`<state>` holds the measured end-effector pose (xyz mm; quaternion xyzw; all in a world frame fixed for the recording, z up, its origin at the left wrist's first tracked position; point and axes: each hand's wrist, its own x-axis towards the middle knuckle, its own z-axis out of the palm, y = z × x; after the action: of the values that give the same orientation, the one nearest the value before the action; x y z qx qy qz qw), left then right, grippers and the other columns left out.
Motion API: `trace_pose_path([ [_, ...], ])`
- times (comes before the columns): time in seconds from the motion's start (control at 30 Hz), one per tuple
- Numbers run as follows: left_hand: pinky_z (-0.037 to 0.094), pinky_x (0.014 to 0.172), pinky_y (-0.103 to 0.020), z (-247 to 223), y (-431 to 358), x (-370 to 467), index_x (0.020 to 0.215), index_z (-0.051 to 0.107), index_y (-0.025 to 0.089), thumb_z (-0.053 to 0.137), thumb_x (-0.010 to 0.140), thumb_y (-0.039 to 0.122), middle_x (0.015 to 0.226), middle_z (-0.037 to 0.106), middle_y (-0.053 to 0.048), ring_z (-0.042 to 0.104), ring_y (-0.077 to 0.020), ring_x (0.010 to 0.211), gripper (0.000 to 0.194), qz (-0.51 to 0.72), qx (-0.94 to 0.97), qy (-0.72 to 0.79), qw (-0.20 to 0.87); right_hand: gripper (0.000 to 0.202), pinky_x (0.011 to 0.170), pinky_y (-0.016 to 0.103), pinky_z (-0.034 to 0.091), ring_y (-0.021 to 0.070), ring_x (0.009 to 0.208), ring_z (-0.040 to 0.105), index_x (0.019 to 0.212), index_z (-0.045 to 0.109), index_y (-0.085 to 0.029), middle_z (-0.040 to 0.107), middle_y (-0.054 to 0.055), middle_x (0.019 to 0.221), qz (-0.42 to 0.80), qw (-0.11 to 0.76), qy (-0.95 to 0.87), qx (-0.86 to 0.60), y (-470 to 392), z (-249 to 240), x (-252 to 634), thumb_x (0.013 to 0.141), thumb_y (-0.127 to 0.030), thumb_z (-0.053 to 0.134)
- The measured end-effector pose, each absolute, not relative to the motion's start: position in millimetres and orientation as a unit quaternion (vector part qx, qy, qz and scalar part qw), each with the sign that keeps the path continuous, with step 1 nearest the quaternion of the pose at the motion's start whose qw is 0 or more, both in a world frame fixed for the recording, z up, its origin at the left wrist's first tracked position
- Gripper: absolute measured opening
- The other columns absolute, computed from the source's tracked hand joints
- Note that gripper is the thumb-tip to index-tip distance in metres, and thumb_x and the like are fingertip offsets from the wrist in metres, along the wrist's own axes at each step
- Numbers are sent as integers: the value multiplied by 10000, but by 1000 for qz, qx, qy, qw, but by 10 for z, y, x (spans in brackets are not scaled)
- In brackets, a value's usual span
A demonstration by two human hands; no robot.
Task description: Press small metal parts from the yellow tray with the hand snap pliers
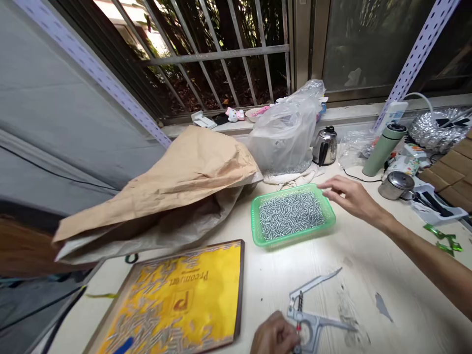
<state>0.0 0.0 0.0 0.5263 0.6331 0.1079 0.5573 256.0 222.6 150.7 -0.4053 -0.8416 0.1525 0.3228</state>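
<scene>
Reaches with the right hand (344,194) to the far right corner of the green basket (255,221), with fingers loosely extended and nothing visible in their grasp; cannot tell whether touching the rim or just above it. Curls the left hand (275,335) at the bottom of the view, against the near end of the metal pliers (319,322); cannot tell whether gripping the tool or only touching it. Has the pliers on the counter (271,290), nearer than the basket, with handles spread apart and pointing right. Has small silvery pieces (291,214) heaped across the basket's floor.

To the left of the pliers, has a yellow tray (221,295) with a dark edge, strewn with more silvery pieces and marked with a large P. Behind the tray, has a crumpled brown paper bag (184,169); behind the basket, a translucent plastic bag (287,132). Farther right, has a steel kettle (325,147), a pale green flask (383,150) and a metal cup (396,186). Faces a barred window (217,55).
</scene>
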Motion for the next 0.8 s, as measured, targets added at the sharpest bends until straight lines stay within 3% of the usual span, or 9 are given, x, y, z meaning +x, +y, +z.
trace_pose_path([
  [0.13,405,614,-238,227,23,58,601,639,152,573,729,373,671,610,-36,554,-155,670,264,146,538,639,530,326,749,307,526,171,845,634,1045,673,-215,671,69,926,182,263,-865,-386,1432,1336,2617,975,-347,383],
  [0.3,405,633,-226,335,73,46,695,685,136,596,708,371,716,673,-39,572,-164,720,252,126,542,633,537,355,803,340,537,193,926,618,1083,658,-192,656,98,990,188,188,-884,-384,602,911,2557,981,-292,333],
  [0.43,352,570,-203,352,101,64,680,680,118,611,702,382,601,607,5,519,-124,630,274,103,551,635,532,335,813,349,536,193,946,606,1099,654,-202,656,95,999,183,192,-877,-401,230,692,2506,974,-241,345],
  [0.6,225,480,-206,399,163,95,609,638,96,613,716,406,438,378,67,329,-58,462,329,47,560,641,524,328,787,346,530,191,920,601,1096,652,-173,661,98,973,149,201,-880,-404,44,579,2493,973,-193,348],
  [0.8,263,428,-198,378,211,98,608,615,108,649,698,422,400,410,61,375,-63,403,328,9,529,634,564,337,756,335,495,193,883,582,1100,646,-163,664,99,964,100,197,-884,-412,1,482,2512,960,-136,340],
])
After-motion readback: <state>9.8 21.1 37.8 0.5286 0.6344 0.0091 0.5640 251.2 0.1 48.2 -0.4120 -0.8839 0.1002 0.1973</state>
